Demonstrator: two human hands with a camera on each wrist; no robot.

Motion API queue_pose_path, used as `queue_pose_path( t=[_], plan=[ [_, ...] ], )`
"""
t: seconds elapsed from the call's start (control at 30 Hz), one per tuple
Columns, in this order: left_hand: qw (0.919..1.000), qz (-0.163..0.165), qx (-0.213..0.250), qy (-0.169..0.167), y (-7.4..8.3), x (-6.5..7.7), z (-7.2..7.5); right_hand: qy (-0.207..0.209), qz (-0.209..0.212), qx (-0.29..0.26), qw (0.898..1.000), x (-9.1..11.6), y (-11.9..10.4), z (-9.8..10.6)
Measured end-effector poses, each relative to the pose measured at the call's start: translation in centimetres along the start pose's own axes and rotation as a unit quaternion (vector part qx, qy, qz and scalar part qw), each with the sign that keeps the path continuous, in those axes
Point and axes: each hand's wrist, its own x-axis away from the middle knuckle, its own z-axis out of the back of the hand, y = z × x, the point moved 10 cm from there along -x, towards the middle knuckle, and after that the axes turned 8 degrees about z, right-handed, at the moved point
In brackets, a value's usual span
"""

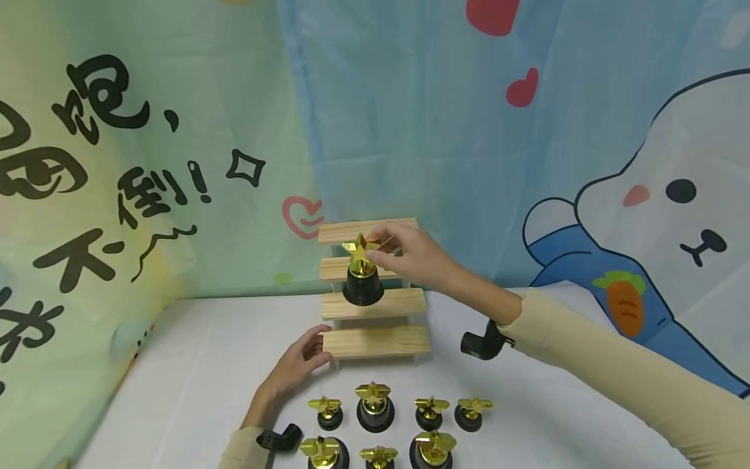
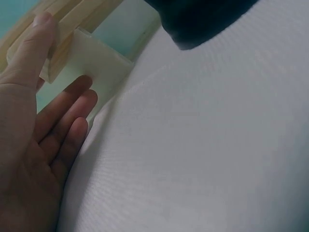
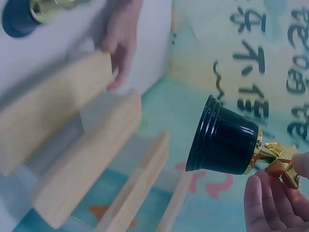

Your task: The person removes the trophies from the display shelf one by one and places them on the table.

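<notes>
A wooden stepped stand (image 1: pixel 374 306) with several slats stands on the white table. My right hand (image 1: pixel 404 251) pinches the gold star top of a black-based trophy (image 1: pixel 362 273), holding it over the stand's upper steps. The right wrist view shows that trophy (image 3: pixel 231 145) tilted, its black base in the air beside the slats (image 3: pixel 82 159). My left hand (image 1: pixel 301 361) rests against the left end of the lowest slat (image 1: pixel 375 342), fingers nearly straight; the left wrist view shows my thumb on the slat end (image 2: pixel 58 58).
Several more gold star trophies (image 1: pixel 375 407) stand in two rows on the white table (image 1: pixel 193 384) in front of the stand. A printed cloth backdrop (image 1: pixel 469 130) hangs close behind. Bare tablecloth lies left and right of the stand.
</notes>
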Motion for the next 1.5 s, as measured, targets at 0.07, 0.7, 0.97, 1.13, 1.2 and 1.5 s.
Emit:
queue_pose_path(
  t=[0.07, 0.7, 0.97, 1.13, 1.2, 1.5],
  plan=[
    [1.0000, 0.003, -0.002, 0.002, 0.0, -0.1, 0.0, -0.004, 0.006, -0.005, 1.000, 1.3, -0.7, -0.1],
    [0.9999, 0.000, 0.009, -0.009, 0.0, 0.0, -0.3, -0.022, 0.015, -0.068, 0.997, 9.6, -4.7, -0.3],
    [1.0000, 0.006, 0.007, -0.002, -0.1, -0.1, 0.0, 0.008, 0.018, -0.044, 0.999, 13.0, -4.3, 1.8],
    [0.9999, 0.011, 0.006, -0.004, -0.2, -0.1, 0.0, 0.027, -0.013, -0.019, 0.999, 15.3, -3.2, 3.5],
    [0.9999, 0.013, 0.005, -0.001, -0.3, -0.2, 0.0, 0.037, -0.021, -0.003, 0.999, 16.3, -2.7, 4.1],
    [1.0000, 0.000, -0.001, 0.000, 0.0, -0.1, -0.1, 0.044, -0.028, 0.017, 0.998, 19.7, -0.3, 4.5]
  ],
)
